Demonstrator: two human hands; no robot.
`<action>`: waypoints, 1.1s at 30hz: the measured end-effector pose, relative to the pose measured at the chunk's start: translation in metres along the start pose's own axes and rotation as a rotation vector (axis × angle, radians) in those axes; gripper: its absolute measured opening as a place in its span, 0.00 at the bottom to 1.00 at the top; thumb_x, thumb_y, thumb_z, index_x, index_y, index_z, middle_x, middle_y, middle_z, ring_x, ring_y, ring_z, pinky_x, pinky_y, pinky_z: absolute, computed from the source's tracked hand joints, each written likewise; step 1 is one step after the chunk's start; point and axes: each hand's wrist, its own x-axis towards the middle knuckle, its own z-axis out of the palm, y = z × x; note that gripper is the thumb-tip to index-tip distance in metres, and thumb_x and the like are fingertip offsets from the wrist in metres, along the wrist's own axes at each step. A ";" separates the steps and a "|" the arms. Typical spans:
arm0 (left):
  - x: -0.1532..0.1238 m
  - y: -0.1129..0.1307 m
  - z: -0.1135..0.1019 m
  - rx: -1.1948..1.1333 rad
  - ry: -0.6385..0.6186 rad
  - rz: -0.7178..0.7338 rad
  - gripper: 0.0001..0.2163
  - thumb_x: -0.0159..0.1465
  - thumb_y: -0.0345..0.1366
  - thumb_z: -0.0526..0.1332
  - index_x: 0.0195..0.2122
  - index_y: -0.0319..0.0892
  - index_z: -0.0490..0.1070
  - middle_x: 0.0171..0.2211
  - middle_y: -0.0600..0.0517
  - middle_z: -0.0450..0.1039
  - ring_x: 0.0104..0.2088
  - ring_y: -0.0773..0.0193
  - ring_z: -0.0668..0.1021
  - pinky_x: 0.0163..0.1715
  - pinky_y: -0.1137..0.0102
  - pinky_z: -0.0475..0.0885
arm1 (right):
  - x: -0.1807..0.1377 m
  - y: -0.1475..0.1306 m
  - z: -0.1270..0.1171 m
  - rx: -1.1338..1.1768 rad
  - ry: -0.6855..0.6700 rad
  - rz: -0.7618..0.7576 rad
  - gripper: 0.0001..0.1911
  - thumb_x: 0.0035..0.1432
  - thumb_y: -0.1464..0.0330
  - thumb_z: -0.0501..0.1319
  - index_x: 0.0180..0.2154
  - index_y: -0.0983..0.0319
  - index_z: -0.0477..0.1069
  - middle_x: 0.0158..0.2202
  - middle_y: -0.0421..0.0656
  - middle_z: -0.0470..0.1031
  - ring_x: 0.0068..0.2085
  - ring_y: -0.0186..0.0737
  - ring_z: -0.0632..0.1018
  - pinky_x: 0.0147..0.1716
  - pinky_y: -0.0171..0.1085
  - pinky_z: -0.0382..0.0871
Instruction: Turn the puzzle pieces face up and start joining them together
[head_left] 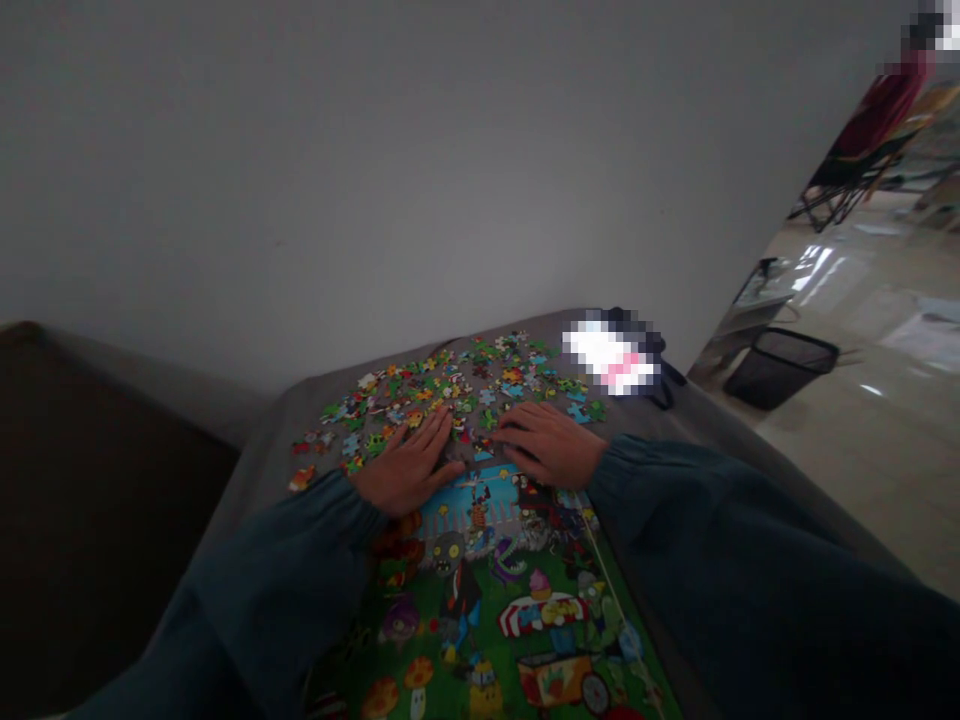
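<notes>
My left hand (411,462) lies with fingers stretched and thumb apart at the near edge of many loose jigsaw pieces (431,385). Opposite it, my right hand (553,444) rests palm down, its fingers slightly bent and apart, the tips near a few small pieces. Nothing shows in either hand, though the space under the palms is hidden. Below both hands spreads a colourful cartoon puzzle picture (480,590), with zombies, mushrooms and a food cart on green and a blue strip at its top. My forearms cover parts of its sides.
The grey cloth-covered table (262,470) stands against a pale wall (420,180). A blurred-out bright object (611,355) with dark straps lies at the table's back right. On the tiled floor to the right are a black mesh bin (784,368) and a folding chair (855,160).
</notes>
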 end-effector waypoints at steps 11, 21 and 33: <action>0.030 -0.008 0.011 -0.011 0.116 -0.085 0.36 0.68 0.58 0.35 0.69 0.38 0.40 0.69 0.45 0.41 0.68 0.51 0.47 0.64 0.50 0.42 | -0.002 0.006 0.013 -0.031 -0.044 0.049 0.22 0.68 0.62 0.49 0.58 0.66 0.65 0.60 0.50 0.66 0.64 0.47 0.62 0.59 0.48 0.58; -0.027 -0.066 0.001 -0.019 0.161 -0.252 0.33 0.69 0.53 0.36 0.69 0.38 0.40 0.70 0.45 0.38 0.69 0.52 0.45 0.64 0.49 0.46 | -0.004 0.003 0.005 -0.015 -0.019 0.057 0.19 0.68 0.62 0.50 0.55 0.62 0.69 0.56 0.48 0.71 0.58 0.46 0.68 0.56 0.48 0.60; -0.065 -0.108 0.031 -0.006 0.150 -0.412 0.34 0.67 0.51 0.40 0.68 0.31 0.46 0.69 0.41 0.42 0.68 0.48 0.47 0.64 0.51 0.49 | -0.005 0.004 0.008 -0.033 -0.033 0.103 0.19 0.67 0.62 0.51 0.56 0.60 0.67 0.59 0.48 0.67 0.59 0.49 0.64 0.56 0.51 0.59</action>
